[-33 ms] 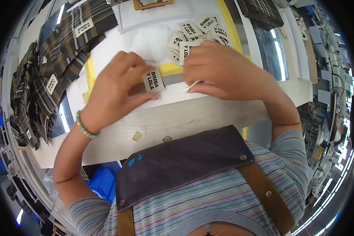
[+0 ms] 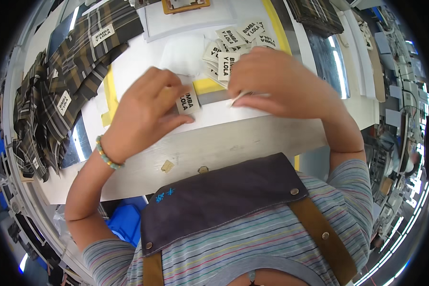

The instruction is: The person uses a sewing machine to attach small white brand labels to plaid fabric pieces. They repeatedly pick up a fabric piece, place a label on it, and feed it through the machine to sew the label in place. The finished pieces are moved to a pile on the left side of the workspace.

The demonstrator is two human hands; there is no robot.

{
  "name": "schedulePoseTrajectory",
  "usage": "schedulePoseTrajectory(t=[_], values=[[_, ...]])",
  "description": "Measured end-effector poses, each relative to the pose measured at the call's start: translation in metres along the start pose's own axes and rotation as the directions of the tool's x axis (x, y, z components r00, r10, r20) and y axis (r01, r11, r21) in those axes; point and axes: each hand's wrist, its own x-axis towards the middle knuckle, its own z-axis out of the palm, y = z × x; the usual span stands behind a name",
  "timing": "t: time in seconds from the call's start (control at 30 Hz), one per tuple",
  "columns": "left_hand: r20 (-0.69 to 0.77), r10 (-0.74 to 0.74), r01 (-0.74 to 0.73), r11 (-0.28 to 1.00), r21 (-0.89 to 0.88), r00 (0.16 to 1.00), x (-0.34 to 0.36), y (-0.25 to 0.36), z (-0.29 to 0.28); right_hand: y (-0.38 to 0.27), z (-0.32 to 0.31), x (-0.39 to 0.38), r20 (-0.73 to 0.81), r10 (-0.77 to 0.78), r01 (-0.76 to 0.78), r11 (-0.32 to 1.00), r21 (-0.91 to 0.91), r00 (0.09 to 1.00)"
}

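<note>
My left hand (image 2: 145, 112) is over the white work surface, thumb and forefinger spread apart. Between them lies a cream fabric label (image 2: 189, 102) with dark lettering, its upper left part covered by the forefinger. To the right, my right hand (image 2: 274, 83) pinches another pale label (image 2: 238, 98), seen nearly edge-on between thumb and fingers. Just beyond that hand is a loose pile of the same cream labels (image 2: 229, 35), partly hidden by it.
Dark plaid fabric pieces (image 2: 81, 35) bearing similar labels drape over the left side. More folded plaid fabric (image 2: 314, 16) sits at the far right. Yellow tape (image 2: 276, 24) borders the white area. An orange-framed part (image 2: 186, 5) is at the far edge, and a grey board (image 2: 214, 143) runs along the front.
My right hand has shifted slightly right with the pinched label, away from my left hand. My left hand has moved a little down and right beside the other label.
</note>
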Motion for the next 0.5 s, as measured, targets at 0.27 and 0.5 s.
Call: schedulePoseTrajectory(t=[0.27, 0.5], values=[[-0.054, 0.286, -0.264, 0.932, 0.248, 0.957, -0.007, 0.001, 0.005, 0.057, -0.045, 0.017, -0.010, 0.030, -0.030, 0.999, -0.018, 0.999], [-0.225, 0.452, -0.366, 0.867, 0.338, 0.863, 0.037, 0.013, -0.008, 0.069, -0.045, 0.029, -0.128, 0.083, -0.085, 0.996, -0.016, 0.988]])
